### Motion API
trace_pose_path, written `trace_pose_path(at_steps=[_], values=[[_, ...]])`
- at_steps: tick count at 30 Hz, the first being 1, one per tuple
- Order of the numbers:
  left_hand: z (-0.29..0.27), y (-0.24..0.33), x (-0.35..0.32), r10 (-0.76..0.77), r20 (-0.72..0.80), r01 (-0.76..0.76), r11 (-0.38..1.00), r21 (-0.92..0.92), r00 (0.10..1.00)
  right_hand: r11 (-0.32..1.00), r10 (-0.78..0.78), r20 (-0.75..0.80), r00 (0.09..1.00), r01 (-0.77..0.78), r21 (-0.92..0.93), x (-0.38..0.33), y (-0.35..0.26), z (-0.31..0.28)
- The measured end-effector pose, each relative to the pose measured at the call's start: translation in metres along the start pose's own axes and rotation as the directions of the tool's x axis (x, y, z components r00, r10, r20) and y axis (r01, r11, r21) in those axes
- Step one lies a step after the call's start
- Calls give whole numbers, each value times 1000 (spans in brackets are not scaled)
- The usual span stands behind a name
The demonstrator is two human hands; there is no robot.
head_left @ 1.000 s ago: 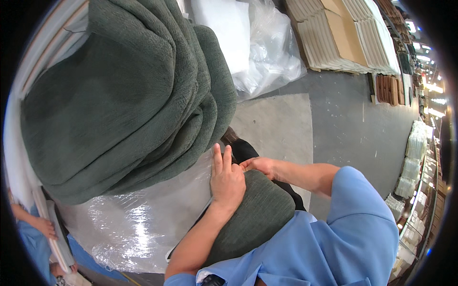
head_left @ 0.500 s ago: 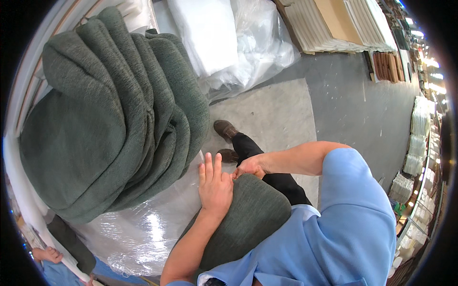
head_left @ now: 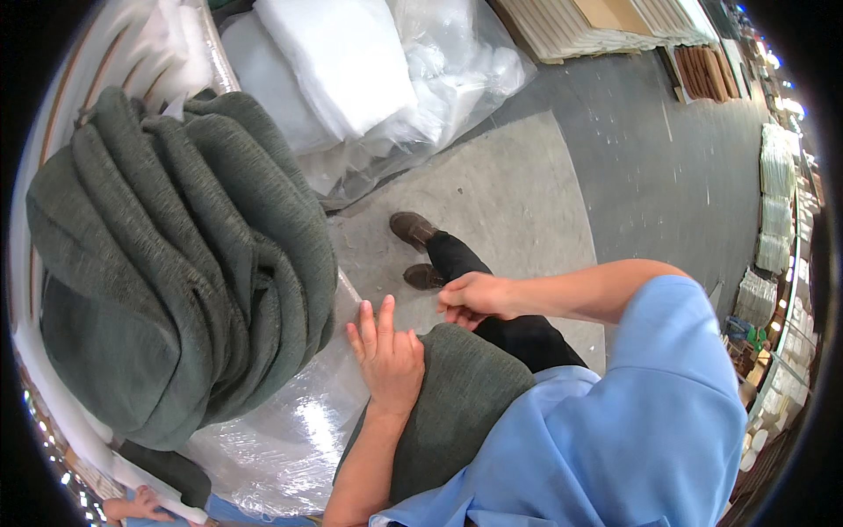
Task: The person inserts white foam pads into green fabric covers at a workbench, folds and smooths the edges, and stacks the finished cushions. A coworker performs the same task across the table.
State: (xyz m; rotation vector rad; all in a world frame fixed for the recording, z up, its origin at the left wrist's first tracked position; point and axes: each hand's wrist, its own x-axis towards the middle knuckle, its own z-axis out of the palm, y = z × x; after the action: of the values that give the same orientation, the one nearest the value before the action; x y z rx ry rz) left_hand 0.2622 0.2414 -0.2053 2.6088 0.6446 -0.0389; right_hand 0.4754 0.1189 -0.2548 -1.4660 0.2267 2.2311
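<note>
A dark green fabric cushion [head_left: 465,395] leans against my front, its rounded corner pointing away from me. My left hand [head_left: 389,356] lies along its left edge with the fingers stretched and apart. Just beyond the far edge is my right hand [head_left: 474,297], its fingers curled together. Whatever they pinch, if anything, is too small or hidden to make out. To the left, several matching green cushions or covers [head_left: 202,255] stand in a leaning, overlapping pile on a surface wrapped in clear plastic film [head_left: 281,439].
White padding [head_left: 338,61] and clear plastic bags [head_left: 457,70] lie ahead. Stacked pale sheets [head_left: 580,26] and brown pieces [head_left: 702,75] stand farther right on the grey floor [head_left: 650,176]. At lower left, another person's hand [head_left: 136,507] shows near a dark green piece [head_left: 167,470].
My right hand has drawn a little away from the cushion's edge toward the right. My left fingers have spread slightly. The view has shifted, so the pile appears lower and farther left.
</note>
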Motion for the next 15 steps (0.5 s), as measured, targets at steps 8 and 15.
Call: trace_pose_path(at_steps=[8, 15], values=[[9, -6, -3, 29, -48, -34, 994, -102, 998, 438, -255, -12, 967, 104, -893, -72, -34, 63], [12, -4, -2, -37, -142, 13, 986, -168, 989, 489, -213, 19, 977, 123, -863, -31, -31, 63]])
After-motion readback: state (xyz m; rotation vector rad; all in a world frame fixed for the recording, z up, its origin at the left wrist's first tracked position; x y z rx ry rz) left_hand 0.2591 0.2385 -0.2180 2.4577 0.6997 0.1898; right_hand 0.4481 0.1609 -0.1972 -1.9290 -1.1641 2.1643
